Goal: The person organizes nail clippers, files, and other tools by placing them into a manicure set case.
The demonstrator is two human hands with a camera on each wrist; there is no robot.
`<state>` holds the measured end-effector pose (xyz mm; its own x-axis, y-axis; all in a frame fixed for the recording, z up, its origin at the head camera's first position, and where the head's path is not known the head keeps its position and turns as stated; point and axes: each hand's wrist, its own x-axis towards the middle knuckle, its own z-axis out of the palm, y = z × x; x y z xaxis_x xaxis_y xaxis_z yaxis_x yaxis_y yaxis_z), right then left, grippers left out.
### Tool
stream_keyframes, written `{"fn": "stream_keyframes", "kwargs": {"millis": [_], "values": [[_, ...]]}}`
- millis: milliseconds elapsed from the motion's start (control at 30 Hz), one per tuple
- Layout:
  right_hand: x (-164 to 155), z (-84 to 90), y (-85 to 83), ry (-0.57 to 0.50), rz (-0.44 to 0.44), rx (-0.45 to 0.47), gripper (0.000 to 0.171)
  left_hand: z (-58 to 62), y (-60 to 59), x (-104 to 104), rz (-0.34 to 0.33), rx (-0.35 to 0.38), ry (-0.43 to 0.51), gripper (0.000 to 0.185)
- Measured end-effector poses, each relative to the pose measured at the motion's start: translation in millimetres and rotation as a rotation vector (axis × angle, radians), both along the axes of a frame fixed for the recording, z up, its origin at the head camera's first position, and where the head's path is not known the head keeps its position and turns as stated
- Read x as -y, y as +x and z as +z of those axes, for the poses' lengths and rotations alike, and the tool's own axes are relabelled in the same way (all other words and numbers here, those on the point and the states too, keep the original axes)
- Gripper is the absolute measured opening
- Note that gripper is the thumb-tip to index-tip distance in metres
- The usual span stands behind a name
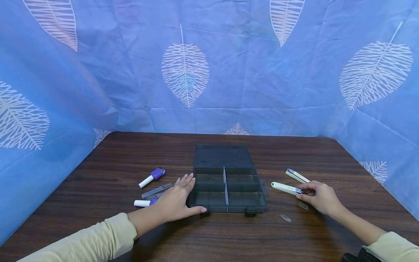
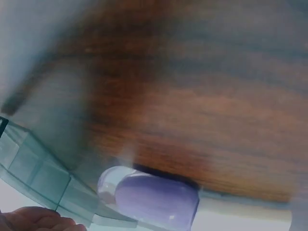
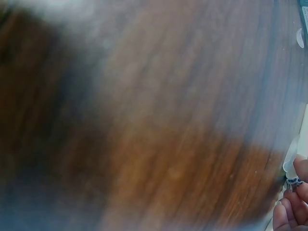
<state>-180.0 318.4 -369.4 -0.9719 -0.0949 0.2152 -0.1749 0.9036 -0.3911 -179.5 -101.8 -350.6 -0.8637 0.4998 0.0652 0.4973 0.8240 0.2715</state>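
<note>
A dark see-through compartment box (image 1: 209, 198) lies on the table with its lid (image 1: 224, 156) folded back. My left hand (image 1: 175, 200) rests against the box's left side, fingers extended and thumb at the front edge. To the right, my right hand (image 1: 322, 198) pinches one end of a pale nail clipper (image 1: 284, 187) between thumb and fingers. A second nail clipper (image 1: 296, 175) lies just behind it. Two small clear leaf-shaped pieces, one piece (image 1: 303, 206) by the right hand and another piece (image 1: 286, 218) nearer the front, lie on the wood.
Left of the box lies a purple bottle with a white cap (image 1: 152, 177). Nearby are clear flat strips (image 1: 156, 190) and a second purple bottle (image 1: 142, 203), partly hidden by the left hand. A blue leaf-patterned cloth (image 1: 222, 72) surrounds the table (image 1: 147, 149).
</note>
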Motion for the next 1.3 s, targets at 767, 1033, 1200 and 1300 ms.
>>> {"fn": "stream_keyframes", "kwargs": {"millis": [767, 1033, 1200, 1300], "values": [[1, 6.9, -1.3, 0.003, 0.039, 0.031, 0.012, 5.3, -1.2, -1, -0.011, -0.022, -0.104, 0.094], [-1, 13.3, -0.6, 0.021, 0.079, -0.041, 0.008, 7.4, -1.6, -2, -0.009, -0.036, -0.145, 0.094], [1, 17.8, -3.3, 0.004, 0.111, -0.134, 0.01, 8.8, -1.7, -3, -0.008, -0.051, -0.168, 0.092], [4, 22.0, -5.1, -0.009, 0.117, -0.155, 0.011, 9.0, -1.5, -2, -0.009, -0.051, -0.165, 0.091]]}}
